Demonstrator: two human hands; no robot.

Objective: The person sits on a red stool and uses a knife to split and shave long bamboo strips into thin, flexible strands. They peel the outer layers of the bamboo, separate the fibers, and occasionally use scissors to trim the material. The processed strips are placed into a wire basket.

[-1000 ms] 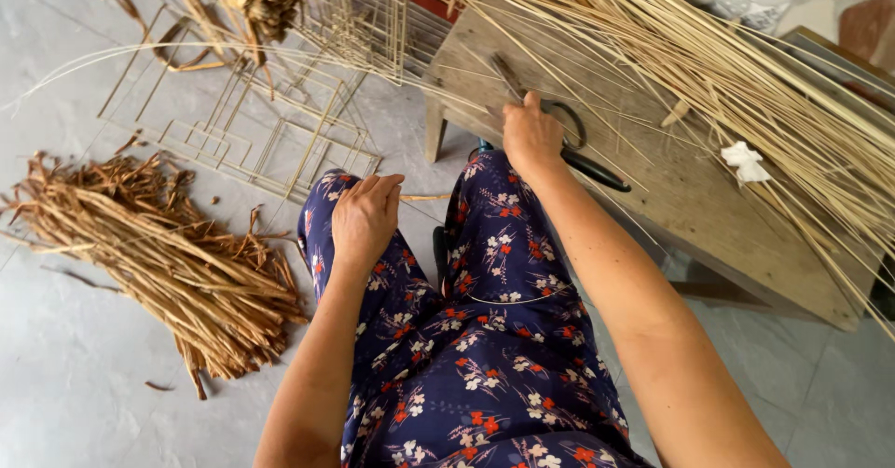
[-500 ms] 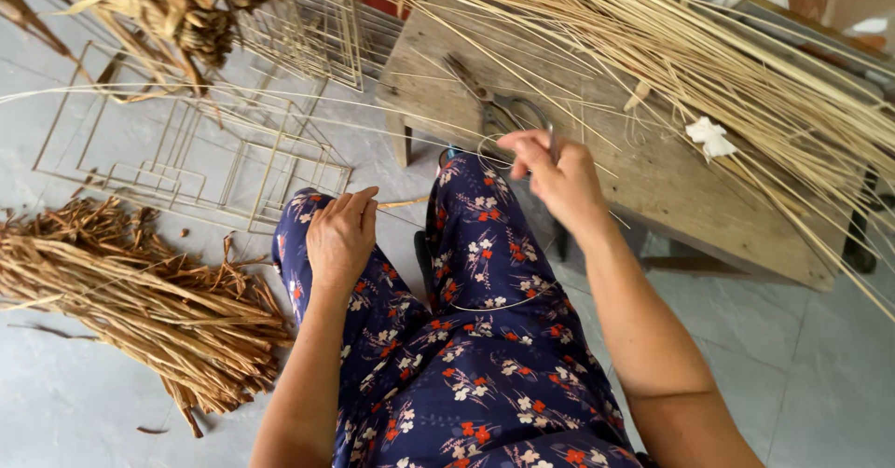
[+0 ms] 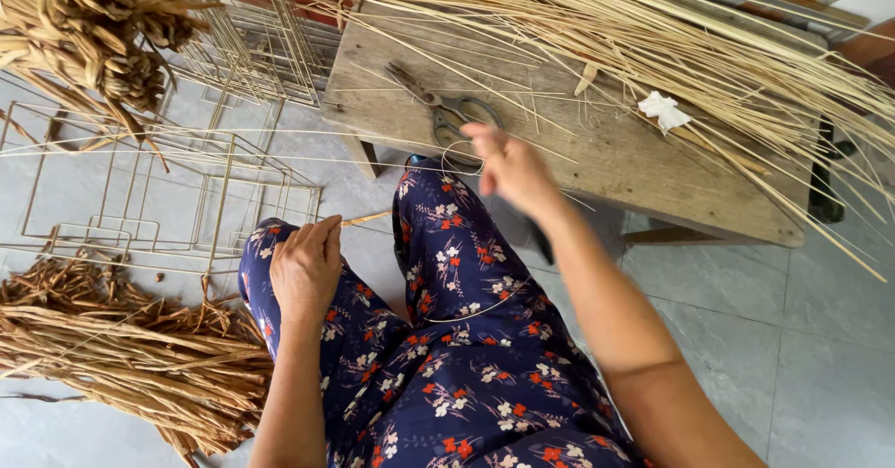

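1. Head view, left hand (image 3: 306, 268): rests palm-down on the left thigh, forearm running straight down out of the frame. The fingers are curled together at the knee, pinching the end of a thin reed strand (image 3: 366, 217) that pokes out to the right.
2. Head view, right hand (image 3: 511, 168): raised in front of the table (image 3: 597, 165) edge, forearm angled up from the lower right. The hand is motion-blurred; the fingers look loosely bent, and whether they grip anything cannot be told.
3. Scissors (image 3: 446, 112): lie flat on the table, handles toward the right hand, just beyond its fingertips.
4. Bundle of pale reeds (image 3: 653, 48): lies across the table's far side, tips overhanging at right.
5. Wire frames (image 3: 168, 188): lie on the floor left of the knees.
6. Heap of brown dried fibre (image 3: 121, 356): lies on the floor beside the left leg.
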